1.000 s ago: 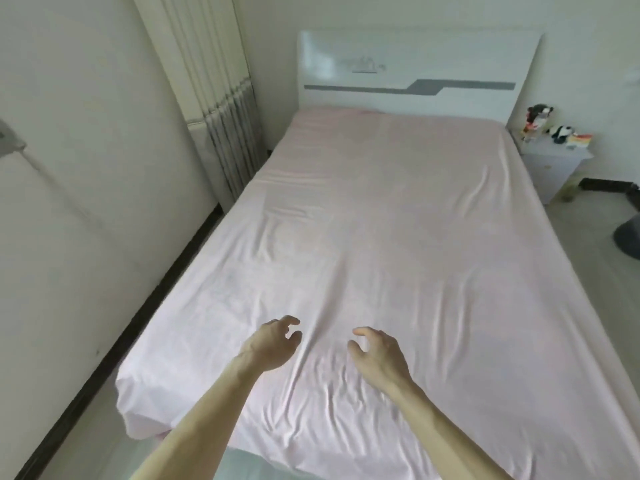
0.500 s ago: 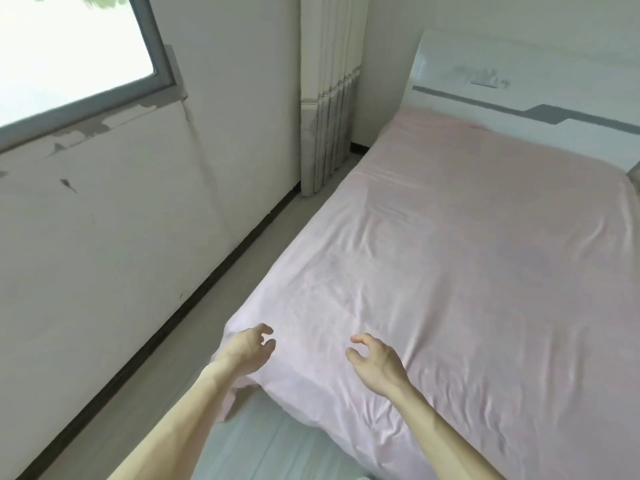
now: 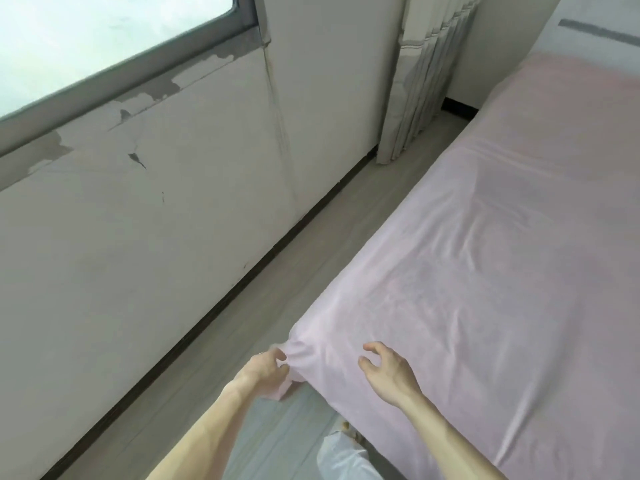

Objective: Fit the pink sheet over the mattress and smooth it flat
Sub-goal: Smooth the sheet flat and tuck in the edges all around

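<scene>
Beside the wall, my left grip is now pinching the pink sheet corner for tucking; my right grip is hovering spread alongside.

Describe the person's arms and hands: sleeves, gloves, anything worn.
The left forearm and right forearm are bare to the frame edge, with no sleeves in view. The left hand and right hand wear no gloves. Neither wrist shows a watch or bracelet.

Left, wall; middle, floor strip; right, sheet (curtain behind)
</scene>
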A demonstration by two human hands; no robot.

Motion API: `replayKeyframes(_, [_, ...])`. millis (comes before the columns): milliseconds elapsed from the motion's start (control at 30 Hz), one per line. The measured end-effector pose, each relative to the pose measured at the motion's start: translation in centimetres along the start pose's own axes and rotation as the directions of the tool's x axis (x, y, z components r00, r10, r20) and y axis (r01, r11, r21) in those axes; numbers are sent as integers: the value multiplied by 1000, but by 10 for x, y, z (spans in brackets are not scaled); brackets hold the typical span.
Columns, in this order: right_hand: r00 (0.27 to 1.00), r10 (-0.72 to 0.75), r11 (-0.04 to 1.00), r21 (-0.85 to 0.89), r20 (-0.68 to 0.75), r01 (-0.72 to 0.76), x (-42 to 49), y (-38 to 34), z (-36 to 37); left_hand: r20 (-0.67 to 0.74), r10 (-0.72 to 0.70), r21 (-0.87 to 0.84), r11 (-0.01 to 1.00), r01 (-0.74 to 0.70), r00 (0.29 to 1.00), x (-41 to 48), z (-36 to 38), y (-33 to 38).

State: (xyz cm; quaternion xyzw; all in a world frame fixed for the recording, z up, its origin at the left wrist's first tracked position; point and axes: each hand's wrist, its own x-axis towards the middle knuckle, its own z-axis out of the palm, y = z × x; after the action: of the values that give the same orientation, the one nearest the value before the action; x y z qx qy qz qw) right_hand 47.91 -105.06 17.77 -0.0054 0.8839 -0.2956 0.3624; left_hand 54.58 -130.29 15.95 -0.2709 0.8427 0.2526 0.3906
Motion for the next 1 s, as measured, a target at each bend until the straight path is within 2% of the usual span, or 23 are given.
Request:
replayKeyframes(133, [999, 6, 1000, -7, 40, -6, 46, -46, -3, 16, 21, 8, 1000, -21, 1000, 38, -38, 18])
replayKeyframes(300, [999, 40, 998, 43, 10, -41, 97, -90, -13, 50, 117, 49, 992, -119, 992, 89, -88, 58])
replayKeyframes(500, [977, 172, 976, 158, -125, -152, 152, -141, -35, 112, 347, 152, 920, -361, 931, 163, -168, 119])
replayKeyframes(667, [898, 333, 921, 304, -290, -243, 205, -203, -70, 195, 504, 258, 801, -540, 841, 231, -261, 166])
replayKeyframes(867, [862, 386, 888, 384, -329, -252, 250, -263, -105, 225, 554, 297, 744, -598, 802, 282, -346, 203])
replayKeyframes(1000, [844, 408, 877, 405, -348, -258, 282, -271, -133, 242, 562, 321, 723, -612, 791, 307, -372, 236])
